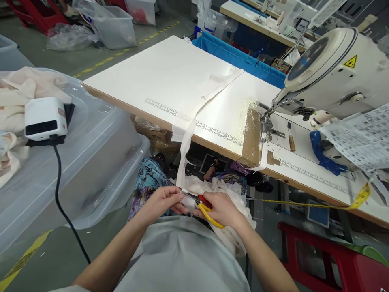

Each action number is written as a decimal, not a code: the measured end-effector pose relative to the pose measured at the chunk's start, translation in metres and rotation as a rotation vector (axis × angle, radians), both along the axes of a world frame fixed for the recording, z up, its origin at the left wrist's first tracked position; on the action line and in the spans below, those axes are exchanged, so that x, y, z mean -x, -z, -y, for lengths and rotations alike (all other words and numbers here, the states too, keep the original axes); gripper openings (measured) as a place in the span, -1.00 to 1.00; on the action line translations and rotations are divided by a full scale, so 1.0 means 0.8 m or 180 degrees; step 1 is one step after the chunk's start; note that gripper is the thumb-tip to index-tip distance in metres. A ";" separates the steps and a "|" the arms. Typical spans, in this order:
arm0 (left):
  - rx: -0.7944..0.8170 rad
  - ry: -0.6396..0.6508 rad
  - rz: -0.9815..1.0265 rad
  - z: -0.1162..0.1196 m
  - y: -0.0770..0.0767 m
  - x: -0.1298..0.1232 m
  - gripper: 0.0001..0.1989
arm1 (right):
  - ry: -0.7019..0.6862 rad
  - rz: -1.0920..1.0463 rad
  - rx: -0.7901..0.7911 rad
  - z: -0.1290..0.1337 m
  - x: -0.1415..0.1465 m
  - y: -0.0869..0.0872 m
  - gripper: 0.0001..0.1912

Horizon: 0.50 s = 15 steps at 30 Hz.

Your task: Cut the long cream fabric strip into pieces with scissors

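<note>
Above my lap, my left hand (166,201) pinches the end of a long pale fabric strip (186,148). The strip runs up over the edge of the white table (152,69) and lies across its top. My right hand (219,207) is closed around scissors (209,215) with yellow and red handles, their blades pointing left to the fabric by my left fingertips. Bunched pale cloth (240,198) rests on my lap, partly under my right hand.
A sewing machine (334,69) stands on the table's right side, with a small wooden-handled tool (291,138) near it. Plastic bins (91,174) holding a white device (45,117) and cloth are at left. A red stool (328,259) is at lower right.
</note>
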<state>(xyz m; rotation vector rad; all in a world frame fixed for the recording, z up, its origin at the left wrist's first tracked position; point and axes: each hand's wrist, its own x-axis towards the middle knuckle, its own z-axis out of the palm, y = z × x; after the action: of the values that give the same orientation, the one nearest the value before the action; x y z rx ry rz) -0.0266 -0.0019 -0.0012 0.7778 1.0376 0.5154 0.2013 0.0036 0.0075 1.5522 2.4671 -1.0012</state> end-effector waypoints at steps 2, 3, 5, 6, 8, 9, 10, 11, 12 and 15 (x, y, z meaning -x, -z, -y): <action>-0.0008 -0.0002 -0.0027 -0.001 -0.001 0.000 -0.50 | 0.0114 -0.0059 0.0043 -0.001 0.000 0.002 -0.50; -0.0021 0.0005 -0.0050 -0.001 -0.001 0.000 -0.50 | 0.0175 -0.0107 0.0074 -0.001 -0.001 0.004 -0.49; -0.0049 0.0051 -0.0080 0.000 0.001 -0.004 -0.51 | 0.0300 -0.0323 0.0135 -0.001 -0.003 0.007 -0.50; -0.0061 0.0079 -0.0072 0.001 0.002 -0.008 -0.51 | 0.0366 -0.0520 0.0164 0.000 -0.002 0.009 -0.53; -0.0050 0.0156 0.0043 0.005 0.005 -0.019 -0.51 | 0.0502 -0.1070 0.0211 0.002 0.001 0.013 -0.62; -0.0043 0.0224 0.0124 0.006 0.005 -0.025 -0.51 | 0.0585 -0.1362 0.0206 0.003 0.003 0.016 -0.68; -0.0080 0.0339 0.0168 0.005 0.003 -0.031 -0.51 | 0.0679 -0.1621 0.0168 0.004 0.006 0.019 -0.73; -0.0197 0.0506 0.0131 0.000 -0.003 -0.035 -0.53 | 0.0787 -0.1822 0.0084 0.006 0.009 0.021 -0.78; -0.0439 0.0690 -0.0027 -0.009 -0.012 -0.037 -0.57 | 0.0898 -0.1953 -0.0027 0.007 0.011 0.023 -0.81; -0.1930 0.0917 -0.1255 -0.065 -0.058 -0.036 -0.68 | 0.1063 -0.2039 -0.0362 0.015 0.005 0.020 -0.84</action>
<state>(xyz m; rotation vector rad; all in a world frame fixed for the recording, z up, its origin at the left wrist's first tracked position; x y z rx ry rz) 0.0023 0.0502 0.0453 1.5908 1.1124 0.4370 0.1973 -0.0087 -0.0086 1.9755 2.7317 -1.6622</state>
